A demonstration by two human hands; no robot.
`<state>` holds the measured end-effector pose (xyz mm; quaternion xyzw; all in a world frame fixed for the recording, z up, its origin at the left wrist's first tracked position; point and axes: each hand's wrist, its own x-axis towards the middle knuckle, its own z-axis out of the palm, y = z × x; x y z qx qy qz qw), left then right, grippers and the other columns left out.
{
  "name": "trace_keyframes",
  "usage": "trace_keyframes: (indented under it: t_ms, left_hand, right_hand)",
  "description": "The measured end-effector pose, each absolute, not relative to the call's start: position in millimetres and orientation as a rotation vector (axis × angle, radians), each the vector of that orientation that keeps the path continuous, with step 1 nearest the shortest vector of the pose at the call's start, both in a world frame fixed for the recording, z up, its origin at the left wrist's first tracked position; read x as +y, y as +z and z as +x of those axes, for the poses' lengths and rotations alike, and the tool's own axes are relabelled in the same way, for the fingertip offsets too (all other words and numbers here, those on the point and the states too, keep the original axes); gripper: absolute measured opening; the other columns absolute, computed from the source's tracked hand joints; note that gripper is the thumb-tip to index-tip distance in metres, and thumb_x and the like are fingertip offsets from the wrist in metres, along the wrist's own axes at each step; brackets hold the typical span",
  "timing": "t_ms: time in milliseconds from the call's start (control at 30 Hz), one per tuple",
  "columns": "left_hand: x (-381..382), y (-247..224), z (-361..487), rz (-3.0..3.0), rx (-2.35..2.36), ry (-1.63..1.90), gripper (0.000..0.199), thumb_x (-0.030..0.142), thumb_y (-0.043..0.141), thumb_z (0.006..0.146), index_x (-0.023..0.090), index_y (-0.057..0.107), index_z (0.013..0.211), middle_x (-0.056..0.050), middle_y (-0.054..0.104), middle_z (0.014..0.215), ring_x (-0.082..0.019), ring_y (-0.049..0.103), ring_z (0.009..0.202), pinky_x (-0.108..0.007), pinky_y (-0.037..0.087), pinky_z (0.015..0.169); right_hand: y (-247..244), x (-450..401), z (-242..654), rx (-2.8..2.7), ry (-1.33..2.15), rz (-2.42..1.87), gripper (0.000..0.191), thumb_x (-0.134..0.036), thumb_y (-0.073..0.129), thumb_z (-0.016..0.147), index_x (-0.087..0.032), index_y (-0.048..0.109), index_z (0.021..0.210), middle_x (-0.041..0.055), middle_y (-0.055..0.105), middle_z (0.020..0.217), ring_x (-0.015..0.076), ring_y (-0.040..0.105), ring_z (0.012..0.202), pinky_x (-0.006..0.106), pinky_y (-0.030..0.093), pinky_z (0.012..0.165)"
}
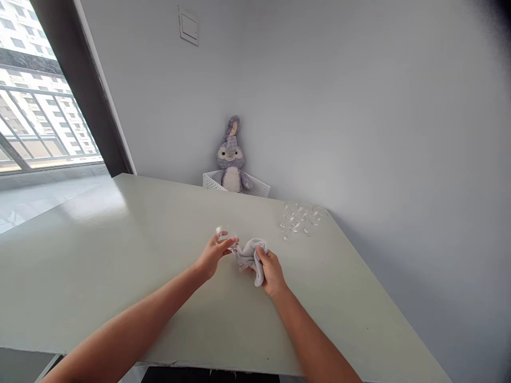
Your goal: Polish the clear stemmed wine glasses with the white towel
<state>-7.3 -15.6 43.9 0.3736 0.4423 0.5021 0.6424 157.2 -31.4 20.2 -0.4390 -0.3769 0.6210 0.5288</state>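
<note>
Near the middle of the pale table (191,314), my left hand (216,251) has its fingers round a clear glass (224,232), which is tilted. My right hand (270,268) grips a light grey cloth (251,255). The cloth touches the glass's right end, close to my left fingertips. Part of the right fingers is hidden under the cloth.
Several clear glasses (297,217) stand together near the table's back right edge, by the wall. Behind the table a grey plush rabbit (231,159) sits in a white perforated basket (261,187). At the left is a window.
</note>
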Motion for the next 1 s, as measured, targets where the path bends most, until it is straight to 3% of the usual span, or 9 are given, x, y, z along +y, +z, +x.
trace_keyframes:
  t_ms: [167,233,333,467,567,700,800,900,1000]
  left_hand:
    - [-10.0,43.5,-16.9,0.65,0.936,1.026,0.032,0.039,0.064,0.07,0.015,0.051,0.088,-0.006,0.062,0.086,-0.015,0.062,0.07,-0.028,0.05,0.066]
    - [-11.9,44.8,-18.4,0.6,0.893,0.884,0.032,0.043,0.059,0.073,0.014,0.054,0.085,-0.006,0.062,0.078,-0.016,0.061,0.066,-0.029,0.05,0.059]
    - [-15.4,47.4,-16.7,0.561,0.825,0.769,0.037,0.048,0.052,0.076,0.013,0.056,0.088,-0.006,0.062,0.076,-0.017,0.061,0.068,-0.029,0.05,0.059]
    - [-17.4,49.1,-10.7,0.693,0.747,0.919,0.033,0.046,0.049,0.08,0.016,0.055,0.091,-0.008,0.062,0.097,-0.017,0.061,0.086,-0.029,0.05,0.074]
    - [-18.3,50.9,-7.2,0.793,0.718,1.146,0.027,0.04,0.051,0.081,0.022,0.046,0.101,-0.005,0.053,0.118,-0.015,0.058,0.097,-0.03,0.046,0.087]
    - [-21.9,55.7,-4.7,0.985,0.747,1.356,0.052,0.036,0.06,0.076,0.031,0.027,0.116,-0.007,0.043,0.128,-0.018,0.059,0.099,-0.038,0.046,0.088]
    - [-23.4,58.4,-5.9,1.134,0.786,1.453,0.064,0.036,0.065,0.071,0.032,0.022,0.118,-0.008,0.042,0.127,-0.021,0.059,0.099,-0.04,0.047,0.085]
    - [-22.2,58.2,-10.4,1.283,0.831,1.56,0.062,0.033,0.065,0.07,0.031,0.024,0.116,-0.008,0.041,0.126,-0.022,0.057,0.102,-0.04,0.045,0.087]
    - [-22.0,53.5,-12.0,1.458,0.881,1.597,0.058,0.029,0.064,0.072,0.03,0.026,0.116,-0.009,0.041,0.126,-0.02,0.056,0.103,-0.042,0.041,0.091]
  right_hand:
    - [34.1,-49.4,160.0,-1.946,0.809,-0.864,0.027,-0.043,0.048,0.083,-0.025,0.064,0.096,0.0064,0.058,0.102,0.0248,0.047,0.103,0.041,0.036,0.09]
    - [35.9,-54.3,155.9,-2.229,0.573,-0.827,0.024,-0.033,0.048,0.084,-0.029,0.062,0.103,0.006,0.054,0.112,0.0254,0.044,0.107,0.043,0.034,0.09]
    - [34.1,-53.2,153.6,-2.283,0.486,-0.841,0.03,-0.024,0.044,0.086,-0.031,0.057,0.112,0.0069,0.051,0.109,0.0201,0.049,0.094,0.037,0.041,0.08]
    - [29.3,-45.8,154.7,-1.809,0.805,-0.867,0.028,-0.037,0.053,0.081,-0.027,0.058,0.107,0.0049,0.052,0.095,0.0172,0.05,0.084,0.031,0.044,0.073]
    - [23.8,-43.4,147.5,-1.257,1.208,-0.958,0.032,-0.05,0.051,0.078,-0.022,0.059,0.091,0.0007,0.053,0.073,0.0137,0.05,0.062,0.029,0.045,0.061]
    - [16.7,-45.5,133.0,-0.775,1.84,-0.959,0.047,-0.064,0.041,0.076,-0.02,0.056,0.086,-0.0018,0.051,0.056,0.0121,0.044,0.043,0.026,0.039,0.043]
    - [15.7,-48.6,131.4,-0.846,1.967,-0.967,0.049,-0.065,0.042,0.075,-0.018,0.058,0.081,-0.001,0.051,0.053,0.0131,0.046,0.045,0.026,0.037,0.044]
    - [20.5,-50.3,140.2,-1.347,1.696,-1.086,0.045,-0.06,0.047,0.076,-0.017,0.06,0.07,0.0005,0.053,0.057,0.0135,0.047,0.053,0.027,0.038,0.053]
    - [29.0,-49.9,152.2,-1.762,0.94,-1.254,0.036,-0.049,0.044,0.083,-0.02,0.064,0.08,0.0039,0.057,0.078,0.0159,0.052,0.068,0.028,0.038,0.064]
